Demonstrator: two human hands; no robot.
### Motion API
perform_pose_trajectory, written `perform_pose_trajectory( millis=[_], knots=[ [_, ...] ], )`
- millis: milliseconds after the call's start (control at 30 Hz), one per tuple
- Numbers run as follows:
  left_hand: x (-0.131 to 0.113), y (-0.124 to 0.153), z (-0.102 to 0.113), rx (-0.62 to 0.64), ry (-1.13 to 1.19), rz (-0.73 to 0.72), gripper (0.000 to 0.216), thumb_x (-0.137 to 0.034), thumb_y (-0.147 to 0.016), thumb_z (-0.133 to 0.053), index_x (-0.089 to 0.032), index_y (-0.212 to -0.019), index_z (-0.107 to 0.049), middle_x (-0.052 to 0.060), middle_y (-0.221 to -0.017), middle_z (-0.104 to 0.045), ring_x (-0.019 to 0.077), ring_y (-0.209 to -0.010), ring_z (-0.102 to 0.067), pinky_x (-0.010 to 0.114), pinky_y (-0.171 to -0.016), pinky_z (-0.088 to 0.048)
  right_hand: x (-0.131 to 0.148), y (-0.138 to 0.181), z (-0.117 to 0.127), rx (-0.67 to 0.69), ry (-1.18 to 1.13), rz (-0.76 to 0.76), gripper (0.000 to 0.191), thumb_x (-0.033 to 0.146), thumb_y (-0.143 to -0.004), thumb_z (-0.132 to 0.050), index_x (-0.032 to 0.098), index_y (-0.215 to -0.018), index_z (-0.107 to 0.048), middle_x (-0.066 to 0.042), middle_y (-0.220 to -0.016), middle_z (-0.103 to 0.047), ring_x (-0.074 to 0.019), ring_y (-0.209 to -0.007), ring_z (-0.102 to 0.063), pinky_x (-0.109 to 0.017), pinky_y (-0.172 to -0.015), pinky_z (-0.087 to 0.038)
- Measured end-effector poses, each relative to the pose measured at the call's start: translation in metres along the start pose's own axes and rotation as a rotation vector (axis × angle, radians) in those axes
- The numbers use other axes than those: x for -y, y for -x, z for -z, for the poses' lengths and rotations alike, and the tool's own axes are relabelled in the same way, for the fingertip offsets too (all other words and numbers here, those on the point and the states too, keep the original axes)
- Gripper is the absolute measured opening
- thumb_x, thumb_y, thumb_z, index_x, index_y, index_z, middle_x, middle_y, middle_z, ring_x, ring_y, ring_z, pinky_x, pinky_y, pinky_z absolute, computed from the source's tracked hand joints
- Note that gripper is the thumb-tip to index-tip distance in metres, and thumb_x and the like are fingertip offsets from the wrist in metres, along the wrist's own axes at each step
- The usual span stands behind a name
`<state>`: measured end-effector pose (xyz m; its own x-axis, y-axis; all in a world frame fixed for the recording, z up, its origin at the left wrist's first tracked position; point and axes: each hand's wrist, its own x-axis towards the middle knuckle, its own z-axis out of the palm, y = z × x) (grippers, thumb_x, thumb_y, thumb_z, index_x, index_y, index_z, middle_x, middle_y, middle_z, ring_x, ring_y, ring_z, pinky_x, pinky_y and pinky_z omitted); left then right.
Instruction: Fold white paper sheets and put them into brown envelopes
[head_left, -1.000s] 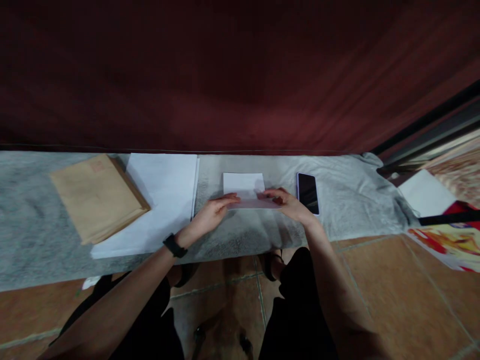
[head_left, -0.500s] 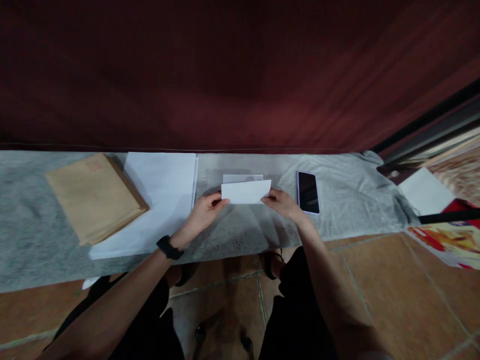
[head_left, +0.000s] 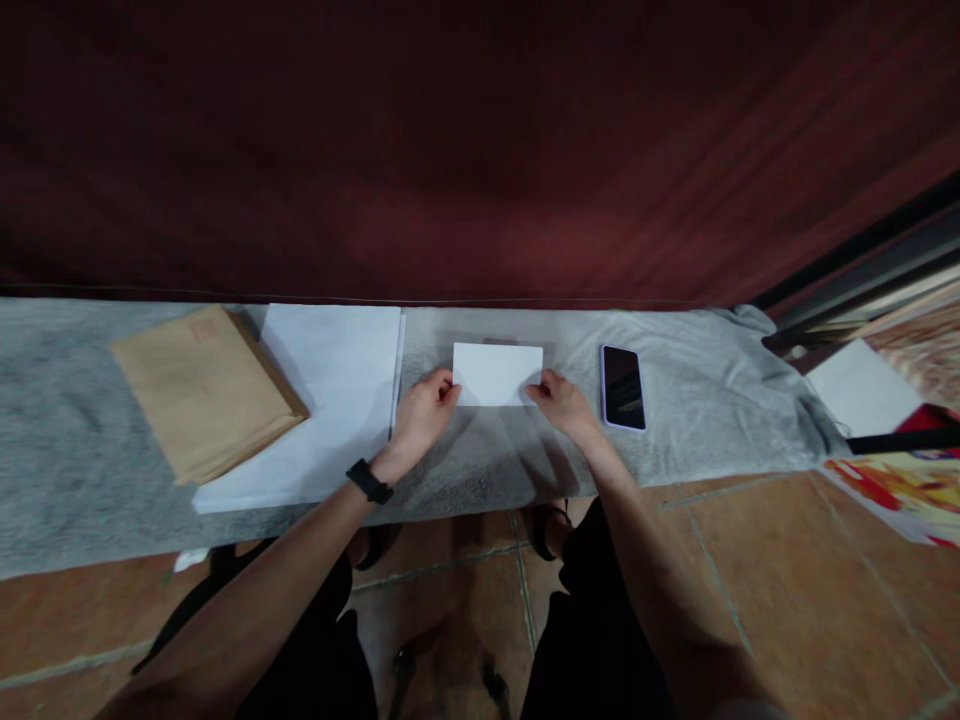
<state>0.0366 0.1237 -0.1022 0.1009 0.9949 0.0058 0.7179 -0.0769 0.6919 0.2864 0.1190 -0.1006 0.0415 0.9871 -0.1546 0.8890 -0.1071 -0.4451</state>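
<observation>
Both my hands hold a small white rectangle of folded paper (head_left: 498,374) above the grey cloth, near the middle of the view. Its left edge is pinched by my left hand (head_left: 424,408), thumb on the near side. My right hand (head_left: 562,404) grips the lower right corner the same way. The fingers behind the sheet are hidden. Left of my left hand lies a stack of white paper sheets (head_left: 341,390), with a brown paper envelope (head_left: 206,390) resting across it. A phone (head_left: 623,388) with a purple edge lies dark-screened to the right of my right hand.
The grey cloth (head_left: 480,470) covers a narrow surface, with a dark red hanging fabric (head_left: 480,180) behind it. At the far right are a white sheet (head_left: 862,388) and a colourful printed sheet (head_left: 904,490). Brown floor tiles (head_left: 795,560) show below.
The raised flap of the paper has come down level with the part behind, so it now shows as one flat rectangle. My left hand has shifted slightly right. The view has shifted a little.
</observation>
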Motion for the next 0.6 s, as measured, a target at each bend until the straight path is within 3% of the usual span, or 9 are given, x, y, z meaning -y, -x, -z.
perform_pose_trajectory(
  millis=[267, 600],
  knots=[
    [0.001, -0.006, -0.001, 0.019, -0.024, 0.064, 0.024, -0.033, -0.096, -0.052, -0.019, -0.085, -0.069, 0.003, -0.076, -0.071, 0.0166, -0.068, -0.062, 0.027, -0.063, -0.040, 0.002, 0.001, 0.000, 0.010, 0.003, -0.005, 0.022, 0.037, -0.100, -0.053, 0.020, -0.095, -0.067, -0.004, -0.091, -0.071, -0.0177, -0.086, -0.066, -0.025, -0.073, -0.043],
    [-0.007, -0.013, 0.001, 0.027, -0.124, 0.131, 0.016, -0.030, -0.091, -0.058, -0.021, -0.093, -0.072, 0.006, -0.086, -0.076, 0.0197, -0.075, -0.067, 0.028, -0.063, -0.042, 0.015, 0.005, -0.001, -0.017, 0.037, -0.116, 0.031, 0.036, -0.098, -0.057, 0.018, -0.123, -0.059, -0.010, -0.099, -0.074, -0.0261, -0.096, -0.071, -0.032, -0.081, -0.048]
  ],
)
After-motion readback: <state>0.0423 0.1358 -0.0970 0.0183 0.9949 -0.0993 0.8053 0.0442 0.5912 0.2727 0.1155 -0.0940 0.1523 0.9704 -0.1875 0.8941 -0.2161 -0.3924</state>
